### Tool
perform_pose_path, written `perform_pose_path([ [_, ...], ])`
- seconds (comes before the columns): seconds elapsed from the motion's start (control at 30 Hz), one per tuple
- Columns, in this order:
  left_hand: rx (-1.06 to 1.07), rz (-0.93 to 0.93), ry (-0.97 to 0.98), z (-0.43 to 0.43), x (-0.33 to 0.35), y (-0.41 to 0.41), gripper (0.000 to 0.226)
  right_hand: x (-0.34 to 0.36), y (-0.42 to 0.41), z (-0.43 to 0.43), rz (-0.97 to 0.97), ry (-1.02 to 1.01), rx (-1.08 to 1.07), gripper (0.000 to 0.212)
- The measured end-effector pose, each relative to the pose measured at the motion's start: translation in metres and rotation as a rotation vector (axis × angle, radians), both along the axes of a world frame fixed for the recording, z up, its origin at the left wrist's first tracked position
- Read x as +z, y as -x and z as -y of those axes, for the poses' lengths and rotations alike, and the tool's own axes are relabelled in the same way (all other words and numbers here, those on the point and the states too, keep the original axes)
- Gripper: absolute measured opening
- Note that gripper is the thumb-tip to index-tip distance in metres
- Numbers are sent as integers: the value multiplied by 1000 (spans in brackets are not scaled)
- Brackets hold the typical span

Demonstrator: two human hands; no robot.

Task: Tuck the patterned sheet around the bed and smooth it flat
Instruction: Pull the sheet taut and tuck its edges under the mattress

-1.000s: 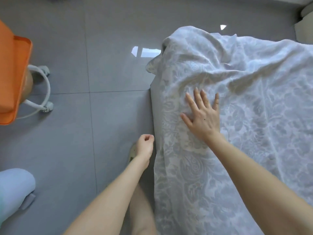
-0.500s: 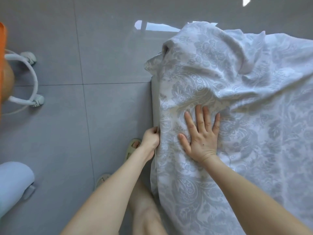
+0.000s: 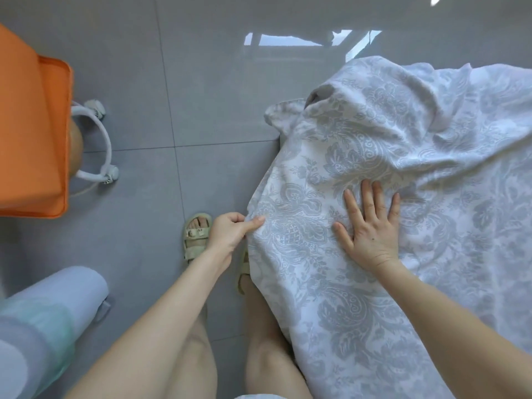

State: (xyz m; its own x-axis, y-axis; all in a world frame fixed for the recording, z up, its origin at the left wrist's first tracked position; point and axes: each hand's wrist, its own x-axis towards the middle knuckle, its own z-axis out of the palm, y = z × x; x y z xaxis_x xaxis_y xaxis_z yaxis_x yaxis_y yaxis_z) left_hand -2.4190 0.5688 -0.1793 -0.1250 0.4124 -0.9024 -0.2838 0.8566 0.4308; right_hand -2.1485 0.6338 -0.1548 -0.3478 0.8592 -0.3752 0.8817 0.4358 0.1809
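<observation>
Left hand [image 3: 230, 230] pinches sheet [image 3: 331, 254] edge; right hand [image 3: 371, 228] flat, fingers spread, holding nothing. Pull edge down taut, press top, sweep toward far wrinkles.

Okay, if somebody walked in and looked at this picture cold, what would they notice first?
The white sheet with a grey floral pattern fills the right side, rumpled into folds near the far corner. The right hand lies flat on it, fingers spread, while the left hand pinches its hanging edge. At far left, a bright orange object stands out against the grey tiled floor.
</observation>
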Motion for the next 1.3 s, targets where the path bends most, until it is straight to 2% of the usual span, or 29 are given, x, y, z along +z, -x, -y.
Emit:
perform_pose_path([
  [0.07,35,-25,43,7,5,20,42,5,4,0,32,30,-28,70],
  [0.23,345,-215,318,41,0,91,34,15,10,-1,78,79,-55,70],
  [0.3,334,-288,372,48,-4,106,33,18,11,-2,75,88,-58,69],
  [0.43,124,-225,318,20,-13,102,16,21,16,-4,15,26,-63,64],
  [0.5,47,-260,233,-8,-17,95,16,27,25,-10,-108,-129,-65,50],
  [0.57,5,-307,171,-39,-18,86,39,35,37,-25,-234,-311,-75,36],
  [0.63,-78,-308,96,-69,-15,75,47,47,48,-50,-322,-403,-100,30],
  [0.77,-132,-180,-53,-131,6,43,17,72,63,-114,-404,-443,-258,32],
  [0.9,-147,-107,-139,-189,29,7,23,76,60,-184,-346,-280,-433,39],
  [1.03,-241,-152,-268,-234,35,-19,18,67,54,-243,-331,-49,-463,41],
  [1.13,-347,-187,-322,-259,31,-31,30,58,55,-273,-349,179,-425,46],
  [1.23,-421,-38,-356,-276,25,-44,39,50,59,-292,-449,511,-503,59],
  [1.3,-499,110,-369,-286,25,-48,42,47,66,-300,-342,640,-495,60],
])
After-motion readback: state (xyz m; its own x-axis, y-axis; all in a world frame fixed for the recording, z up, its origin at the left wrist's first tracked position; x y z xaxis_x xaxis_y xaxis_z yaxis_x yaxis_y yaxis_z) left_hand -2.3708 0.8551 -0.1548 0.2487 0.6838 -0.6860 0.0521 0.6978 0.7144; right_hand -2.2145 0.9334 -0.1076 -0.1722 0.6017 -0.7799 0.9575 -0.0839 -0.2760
